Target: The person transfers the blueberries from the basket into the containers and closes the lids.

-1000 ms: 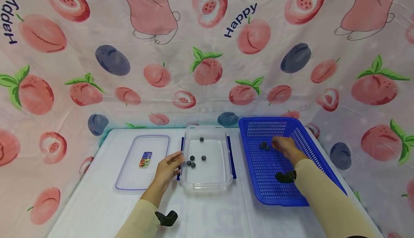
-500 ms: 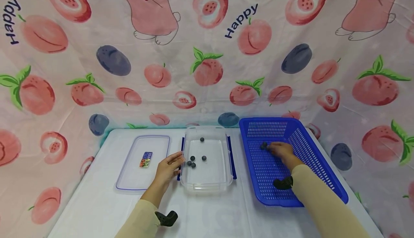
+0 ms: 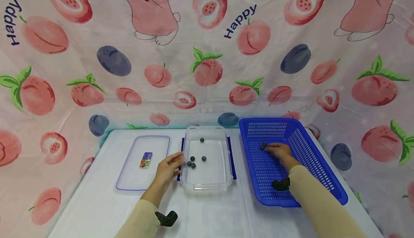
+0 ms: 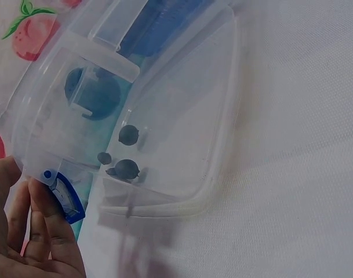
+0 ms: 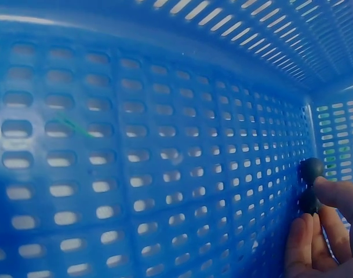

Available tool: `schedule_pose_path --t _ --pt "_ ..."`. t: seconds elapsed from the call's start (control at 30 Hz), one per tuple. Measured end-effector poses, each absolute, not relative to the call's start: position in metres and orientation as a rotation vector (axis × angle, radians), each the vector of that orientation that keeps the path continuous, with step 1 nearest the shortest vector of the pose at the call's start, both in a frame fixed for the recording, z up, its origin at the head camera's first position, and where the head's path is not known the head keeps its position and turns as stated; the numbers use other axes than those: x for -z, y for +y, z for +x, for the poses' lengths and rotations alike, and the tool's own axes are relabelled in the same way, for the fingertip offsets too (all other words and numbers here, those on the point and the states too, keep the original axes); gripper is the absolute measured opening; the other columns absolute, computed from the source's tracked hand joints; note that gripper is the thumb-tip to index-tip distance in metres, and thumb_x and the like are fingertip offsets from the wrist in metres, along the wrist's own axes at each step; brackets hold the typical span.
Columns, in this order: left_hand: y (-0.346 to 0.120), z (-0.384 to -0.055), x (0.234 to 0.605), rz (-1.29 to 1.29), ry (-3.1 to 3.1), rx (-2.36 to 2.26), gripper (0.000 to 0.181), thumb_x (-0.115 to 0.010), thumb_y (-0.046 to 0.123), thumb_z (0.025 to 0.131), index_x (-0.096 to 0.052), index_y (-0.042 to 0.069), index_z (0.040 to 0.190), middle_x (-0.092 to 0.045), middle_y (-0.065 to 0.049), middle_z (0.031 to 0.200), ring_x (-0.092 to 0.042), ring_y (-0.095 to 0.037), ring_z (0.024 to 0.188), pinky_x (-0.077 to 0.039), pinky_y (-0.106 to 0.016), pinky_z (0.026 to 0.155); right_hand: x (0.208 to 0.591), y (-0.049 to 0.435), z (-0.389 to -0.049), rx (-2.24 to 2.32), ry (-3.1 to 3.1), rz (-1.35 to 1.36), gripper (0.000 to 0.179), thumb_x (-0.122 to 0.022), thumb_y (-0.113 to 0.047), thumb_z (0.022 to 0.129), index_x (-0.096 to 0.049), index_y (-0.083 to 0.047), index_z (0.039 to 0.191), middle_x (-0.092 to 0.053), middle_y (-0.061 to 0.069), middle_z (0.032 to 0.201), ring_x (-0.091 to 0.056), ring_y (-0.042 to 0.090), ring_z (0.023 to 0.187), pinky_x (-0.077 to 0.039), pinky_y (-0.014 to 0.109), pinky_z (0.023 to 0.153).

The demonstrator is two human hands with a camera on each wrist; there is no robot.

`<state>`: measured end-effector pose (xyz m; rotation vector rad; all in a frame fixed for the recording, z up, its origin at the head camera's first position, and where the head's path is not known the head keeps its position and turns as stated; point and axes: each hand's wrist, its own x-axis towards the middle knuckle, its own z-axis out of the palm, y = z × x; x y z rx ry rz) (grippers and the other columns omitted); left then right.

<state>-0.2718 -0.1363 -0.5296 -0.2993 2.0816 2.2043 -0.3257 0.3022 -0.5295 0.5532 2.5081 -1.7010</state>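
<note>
A clear plastic container with blue side clips stands mid-table, several dark blueberries on its floor. My left hand holds its left rim, the thumb at the wall and the fingers by the lowered blue clip. Inside the blue perforated basket, my right hand reaches to the left side of the floor. There its thumb and fingertips pinch a blueberry, while another blueberry sits right beside the thumb tip. The fingers partly cover the pinched one.
A clear lid with a blue seal and a colourful label lies flat left of the container. The fruit-print cloth hangs behind the white table. The basket's slotted walls surround my right hand.
My right hand has moved left and slightly down within the basket, onto the blueberries there, and now covers part of the group. My left hand and the container have stayed in place.
</note>
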Motion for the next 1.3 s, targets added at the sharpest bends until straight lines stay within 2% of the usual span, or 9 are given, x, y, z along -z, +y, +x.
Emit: schedule_pose_path --t 0.53,0.8,1.13,1.3 --pt "-0.1366 -0.2721 0.5298 -0.317 2.092 -2.191 0.044 -0.074 0.017 0.089 -0.063 0.007 0.130 -0.070 0.003 0.109 -0.062 -0.006 0.087 -0.054 -0.020 0.067 0.5345 0.2963 -0.3257 1.643 2.568 0.606 0.045 -0.067 -0.009 0.090 -0.057 0.010 0.130 -0.059 0.027 0.126 -0.057 0.035 0.108 -0.046 0.050 0.099" --pt "-0.1355 -0.2721 0.5284 -0.319 2.094 -2.187 0.044 -0.074 0.018 0.089 -0.063 0.007 0.130 -0.068 -0.007 0.120 -0.062 -0.008 0.088 -0.053 -0.019 0.066 0.5360 0.2971 -0.3273 1.632 2.592 0.634 0.043 -0.069 -0.008 0.088 -0.060 0.009 0.126 -0.062 0.027 0.122 -0.059 0.037 0.105 -0.047 0.050 0.094" --pt "-0.1357 -0.2725 0.5296 -0.321 2.091 -2.195 0.043 -0.074 0.018 0.089 -0.064 0.007 0.129 -0.069 -0.005 0.117 -0.063 -0.009 0.089 -0.053 -0.020 0.067 0.5373 0.2953 -0.3285 1.606 2.651 0.645 0.040 -0.070 -0.008 0.086 -0.063 0.009 0.122 -0.066 0.025 0.116 -0.066 0.027 0.090 -0.049 0.046 0.088" --pt "-0.1362 -0.2724 0.5297 -0.315 2.092 -2.198 0.043 -0.074 0.017 0.089 -0.064 0.007 0.129 -0.070 -0.003 0.115 -0.063 -0.009 0.089 -0.053 -0.020 0.066 0.5368 0.2952 -0.3273 1.629 2.632 0.635 0.040 -0.069 -0.007 0.087 -0.062 0.009 0.123 -0.065 0.026 0.119 -0.066 0.027 0.092 -0.050 0.048 0.091"
